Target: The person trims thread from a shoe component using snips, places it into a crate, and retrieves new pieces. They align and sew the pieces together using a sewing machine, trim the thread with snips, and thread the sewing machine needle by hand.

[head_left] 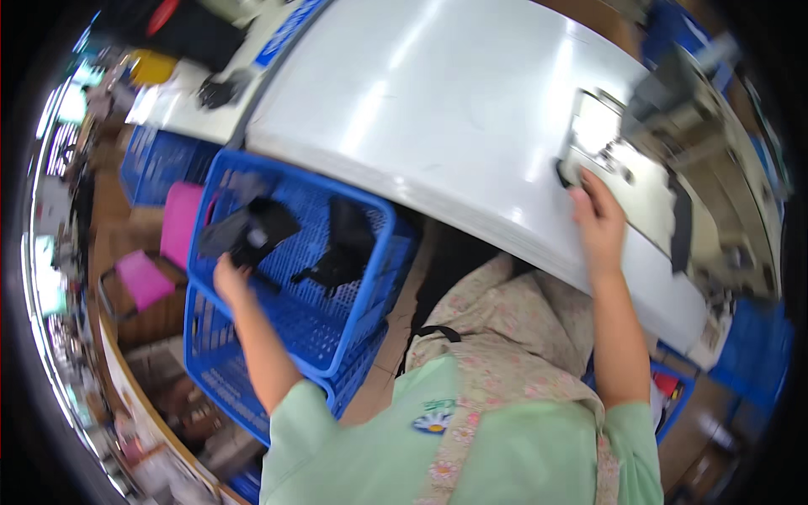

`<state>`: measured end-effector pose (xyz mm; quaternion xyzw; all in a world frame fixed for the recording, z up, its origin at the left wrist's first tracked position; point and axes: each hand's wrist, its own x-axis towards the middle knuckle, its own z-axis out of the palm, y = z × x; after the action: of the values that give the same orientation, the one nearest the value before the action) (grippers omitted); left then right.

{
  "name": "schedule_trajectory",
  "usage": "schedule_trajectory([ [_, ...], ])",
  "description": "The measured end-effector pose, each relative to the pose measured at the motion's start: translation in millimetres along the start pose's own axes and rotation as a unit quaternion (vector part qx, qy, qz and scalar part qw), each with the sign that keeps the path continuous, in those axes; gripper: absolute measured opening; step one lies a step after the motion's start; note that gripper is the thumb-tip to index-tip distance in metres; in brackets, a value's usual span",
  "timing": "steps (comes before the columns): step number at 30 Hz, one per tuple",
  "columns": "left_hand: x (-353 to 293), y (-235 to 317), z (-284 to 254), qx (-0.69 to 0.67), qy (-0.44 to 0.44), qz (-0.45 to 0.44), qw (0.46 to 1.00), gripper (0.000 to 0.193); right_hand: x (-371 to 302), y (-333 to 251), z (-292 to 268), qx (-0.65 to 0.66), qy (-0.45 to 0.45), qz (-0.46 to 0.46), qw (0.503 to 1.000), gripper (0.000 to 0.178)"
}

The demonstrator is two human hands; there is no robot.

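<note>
And here's the left hand (229, 279), out over the upper blue plastic basket (384, 240), fingers closed on the lower edge of a dark, limp piece (252, 231) that spreads across the basket's far-left part. Just to its right, inside that same basket, lies a crumpled black piece (341, 244). A lower blue basket (215, 353) shows beneath, and a pink chair (143, 278) stands off to the left. Over on the other side, the right hand (601, 223) is up on the glossy white bench (421, 109), fingers bent, thumb and fingertips right by a small black item (562, 172) at the sewing machine's pale bed; blur there, so I can't tell whether it's gripped. The sewing machine (715, 143) sits at the bench's right end, just beyond that hand. Below, a floral apron (471, 412) covers a light green shirt (353, 454).
</note>
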<state>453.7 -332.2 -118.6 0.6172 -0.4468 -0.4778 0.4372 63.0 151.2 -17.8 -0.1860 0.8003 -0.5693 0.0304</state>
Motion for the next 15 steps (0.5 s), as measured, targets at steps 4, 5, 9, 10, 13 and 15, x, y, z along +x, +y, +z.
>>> schedule_trajectory([
  [4,-41,97,-49,0.043,0.008,0.138,0.989,0.039,-3,28,1,0.099,-0.019,-0.044,0.994,0.029],
  [5,-61,118,-63,0.004,-0.022,0.252,0.967,0.039,-7,18,-5,0.158,-0.06,0.017,0.985,0.038],
  [9,-94,140,27,-0.123,-0.192,0.143,0.963,0.037,-40,12,-67,-0.017,0.061,-0.141,0.988,0.029],
  [10,-98,143,49,-0.128,-0.227,0.138,0.956,0.036,-52,10,-91,-0.112,0.092,-0.21,0.967,0.027],
  [13,-108,145,94,-0.143,-0.306,0.125,0.933,0.036,-83,40,-186,-0.267,0.323,-0.233,0.877,0.019],
  [15,-116,145,114,-0.151,-0.348,0.118,0.918,0.036,-107,73,-254,-0.388,0.427,-0.179,0.797,0.018],
])
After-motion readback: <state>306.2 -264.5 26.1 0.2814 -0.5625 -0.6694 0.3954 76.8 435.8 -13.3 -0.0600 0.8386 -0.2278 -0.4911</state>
